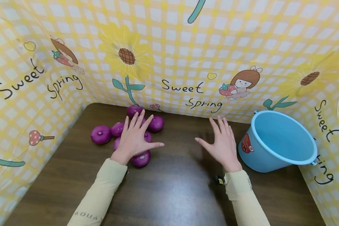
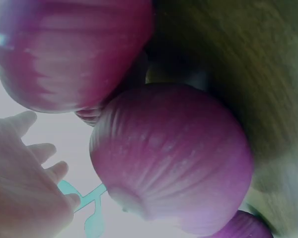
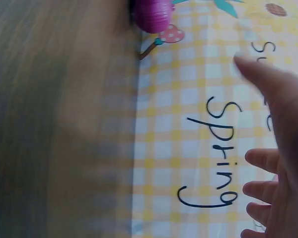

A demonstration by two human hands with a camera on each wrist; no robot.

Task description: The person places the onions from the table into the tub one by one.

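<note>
Several purple onions (image 1: 100,135) lie in a loose cluster on the left of the brown table. Over them my left hand (image 1: 134,136) spreads its fingers, palm down, and hides part of the cluster. In the left wrist view a large onion (image 2: 171,158) fills the middle, with the fingers of that hand (image 2: 25,178) beside it, holding nothing. My right hand (image 1: 222,146) hovers above the table between the onions and the blue bucket (image 1: 262,157), its fingers straight and thumb out. Nothing is in its grasp in the right wrist view.
The light blue bucket stands upright at the right, with a red sticker on its side. A yellow checked cloth (image 1: 180,62) printed with flowers and lettering walls the back and both sides of the table (image 1: 169,194).
</note>
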